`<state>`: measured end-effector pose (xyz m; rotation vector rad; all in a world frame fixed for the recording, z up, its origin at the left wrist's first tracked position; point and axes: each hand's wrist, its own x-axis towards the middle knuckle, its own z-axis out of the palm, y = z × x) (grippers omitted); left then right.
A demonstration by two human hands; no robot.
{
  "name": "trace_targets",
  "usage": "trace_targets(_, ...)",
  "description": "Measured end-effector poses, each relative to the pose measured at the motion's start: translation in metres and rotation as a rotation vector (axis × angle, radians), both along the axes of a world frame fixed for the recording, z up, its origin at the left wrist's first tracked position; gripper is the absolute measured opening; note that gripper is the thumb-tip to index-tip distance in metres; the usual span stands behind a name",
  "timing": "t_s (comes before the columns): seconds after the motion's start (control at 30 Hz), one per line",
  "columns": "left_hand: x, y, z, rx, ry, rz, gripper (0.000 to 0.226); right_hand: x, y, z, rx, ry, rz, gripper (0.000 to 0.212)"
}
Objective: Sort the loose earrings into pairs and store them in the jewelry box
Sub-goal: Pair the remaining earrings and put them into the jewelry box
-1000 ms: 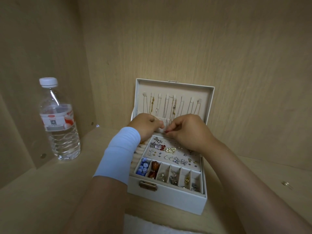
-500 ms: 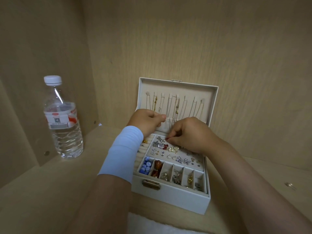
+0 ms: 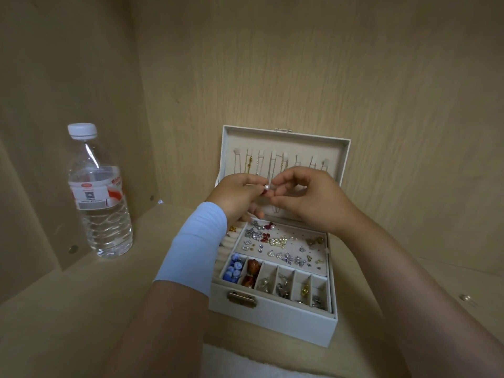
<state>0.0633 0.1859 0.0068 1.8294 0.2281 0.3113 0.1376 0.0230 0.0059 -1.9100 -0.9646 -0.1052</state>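
Above the back edge of the open box, the left hand and right hand pinch a pearl earring between fingertips, probably to inspect it before pairing; loose earrings lie inside, mid-box

The left hand and right hand hide the necklaces' lower ends and the pearl earring's post; the bottom edge cuts the white cloth.

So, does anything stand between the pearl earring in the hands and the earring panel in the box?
Nothing visible does. The left hand and right hand pinch the pearl earring above the open jewelry box; the earring panel lies uncovered below it, with free holes.
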Motion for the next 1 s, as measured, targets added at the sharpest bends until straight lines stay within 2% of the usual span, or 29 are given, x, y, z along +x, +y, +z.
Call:
trace_targets(0.23,-0.0029,-0.0085,0.0018,-0.032,0.041,-0.057,0.012,-0.0007,-0.0006,-0.001,0.075,-0.116,-0.078,0.015)
trace_targets(0.5,-0.0013,-0.0081,-0.0009,-0.037,-0.063,0.027,0.008,0.0,-0.0022,-0.0032,0.145,0.008,-0.022,0.02)
trace_targets(0.67,-0.0038,-0.0076,0.0004,-0.033,-0.054,0.019,0.008,-0.0032,-0.0045,-0.001,0.202,0.102,0.059,0.021)
trace_targets(0.83,-0.0037,-0.0086,0.0021,-0.08,-0.033,-0.048,0.014,0.0,-0.0065,0.0001,0.197,0.098,0.031,0.015)
trace_targets(1.0,-0.0042,-0.0082,0.0005,-0.088,-0.067,-0.016,0.015,-0.0015,-0.0078,0.0014,0.171,0.037,0.004,0.016)
